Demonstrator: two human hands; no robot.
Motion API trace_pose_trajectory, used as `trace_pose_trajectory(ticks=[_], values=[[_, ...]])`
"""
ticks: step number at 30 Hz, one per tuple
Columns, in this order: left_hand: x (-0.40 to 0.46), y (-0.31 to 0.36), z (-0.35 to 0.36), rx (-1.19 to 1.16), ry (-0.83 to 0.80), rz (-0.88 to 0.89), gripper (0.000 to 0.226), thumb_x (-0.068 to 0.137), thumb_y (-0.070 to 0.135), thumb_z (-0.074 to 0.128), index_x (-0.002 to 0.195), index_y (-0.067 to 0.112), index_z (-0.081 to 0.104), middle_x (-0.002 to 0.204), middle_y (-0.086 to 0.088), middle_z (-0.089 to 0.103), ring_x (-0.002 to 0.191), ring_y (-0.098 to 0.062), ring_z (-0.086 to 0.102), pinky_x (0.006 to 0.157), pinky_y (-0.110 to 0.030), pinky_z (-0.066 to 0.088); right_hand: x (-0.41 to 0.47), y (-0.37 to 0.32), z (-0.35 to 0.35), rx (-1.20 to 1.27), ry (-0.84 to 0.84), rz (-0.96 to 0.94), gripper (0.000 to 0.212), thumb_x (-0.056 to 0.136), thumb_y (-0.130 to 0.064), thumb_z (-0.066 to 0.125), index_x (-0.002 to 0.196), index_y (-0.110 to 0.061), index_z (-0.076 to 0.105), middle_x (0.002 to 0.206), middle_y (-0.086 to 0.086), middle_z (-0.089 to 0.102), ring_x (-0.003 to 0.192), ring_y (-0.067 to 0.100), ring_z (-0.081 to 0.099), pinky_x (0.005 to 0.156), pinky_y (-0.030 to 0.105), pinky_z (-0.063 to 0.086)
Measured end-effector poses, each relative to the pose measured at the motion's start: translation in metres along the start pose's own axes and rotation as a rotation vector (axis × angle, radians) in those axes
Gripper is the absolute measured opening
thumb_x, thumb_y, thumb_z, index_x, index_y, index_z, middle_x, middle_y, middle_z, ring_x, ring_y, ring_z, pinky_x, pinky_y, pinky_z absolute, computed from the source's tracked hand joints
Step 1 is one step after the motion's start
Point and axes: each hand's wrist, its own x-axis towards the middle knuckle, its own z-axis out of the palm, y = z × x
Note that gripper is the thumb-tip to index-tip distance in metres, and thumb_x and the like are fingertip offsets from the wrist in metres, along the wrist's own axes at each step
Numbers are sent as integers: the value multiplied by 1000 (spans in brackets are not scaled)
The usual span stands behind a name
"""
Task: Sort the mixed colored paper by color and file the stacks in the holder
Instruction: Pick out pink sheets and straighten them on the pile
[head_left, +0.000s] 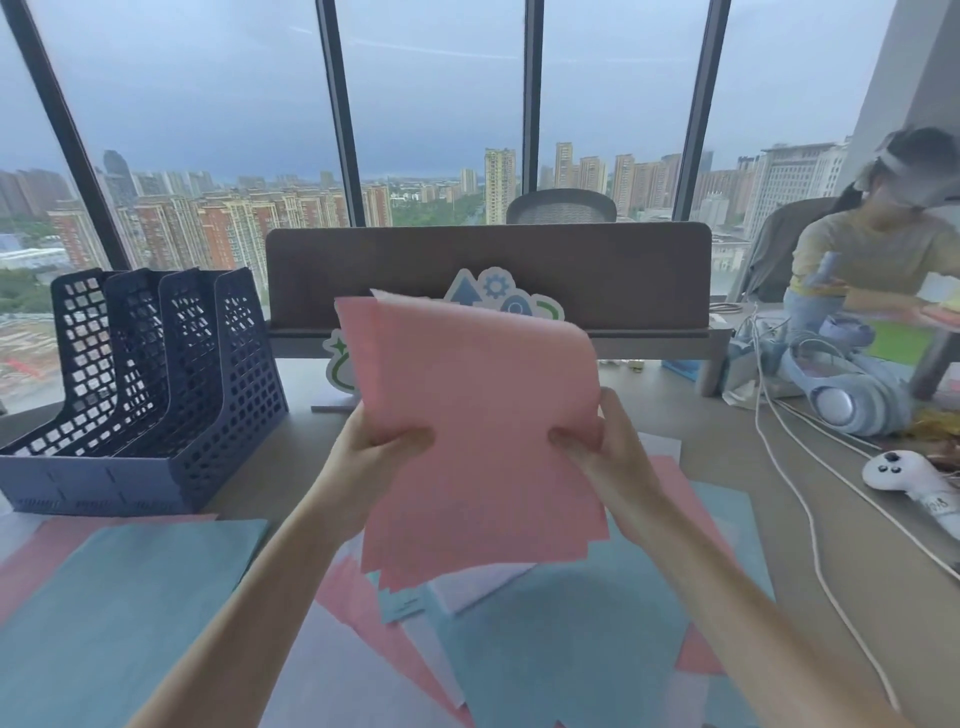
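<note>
Both hands grip a pink paper stack (478, 431) upright above the bench (291, 457): left hand (379, 441) and right hand (608, 452) pinch its side edges, fingers (410, 434) curled tight. The holder (150, 384) stands left.

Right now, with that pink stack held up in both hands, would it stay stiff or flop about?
Probably floppy: the pink stack already curls over at its top edge. It looks light, since the left hand and right hand only pinch its sides. The sheets may slide apart; their bottom edges sit uneven.
</note>
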Motion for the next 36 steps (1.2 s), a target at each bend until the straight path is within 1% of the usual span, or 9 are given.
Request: trace_pose_trajectory(ticks=[6,11,16,19,22,28,32,34,36], values=[[6,-16,12,116,113,-93,33,92,-2,59,113,23,67,103,1,76,107,-29,68,95,-46,54,-1,1,3,-54,-5,133,27,91,-9,57,107,-31,62,103,1,73,86,16,72,78,35,56],[6,-11,26,235,170,-21,37,93,-1,54,118,25,63,106,2,73,102,-21,68,93,-43,55,-2,-1,6,-227,83,-39,21,95,-9,51,110,-22,57,93,-1,70,83,20,66,71,34,50],[6,2,32,223,266,146,29,97,8,58,98,37,61,92,18,68,81,12,62,79,-21,48,-6,-18,10,-172,180,-279,10,97,-11,51,102,-19,52,86,-5,65,76,21,62,70,35,49],[6,4,33,146,301,181,13,94,18,64,104,26,67,93,8,73,89,-3,68,83,-30,52,-11,-31,12,-116,184,-326,15,98,-6,53,101,-20,51,89,-15,66,83,16,64,74,29,47],[1,5,33,41,261,165,19,91,16,70,110,12,70,102,-4,75,99,-21,70,90,-41,55,-15,-40,14,-96,164,-320,14,97,-12,59,105,-20,50,95,-19,67,92,4,64,77,24,45],[0,8,32,-13,240,89,17,87,12,74,104,9,72,97,-9,76,96,-32,71,90,-52,55,3,-67,5,-70,172,-343,40,91,-27,65,127,-31,48,115,-19,66,111,8,63,100,46,50],[3,16,29,-33,234,89,18,86,15,75,103,10,73,96,-6,77,93,-26,73,88,-47,57,14,-100,-1,-148,165,-487,77,93,-16,67,153,-31,21,155,-24,29,136,-18,29,108,5,23],[4,18,27,-45,222,82,15,85,15,76,100,13,74,95,-5,77,90,-22,73,85,-44,58,16,-116,-4,-195,152,-570,80,93,-5,65,155,-28,19,144,-22,45,124,-14,37,92,-7,25],[4,18,26,-50,201,72,14,84,15,76,98,14,74,95,-5,77,89,-21,73,84,-42,58,19,-127,-6,-282,127,-646,77,92,-6,66,153,-33,27,117,-6,62,112,2,53,90,-2,31]])
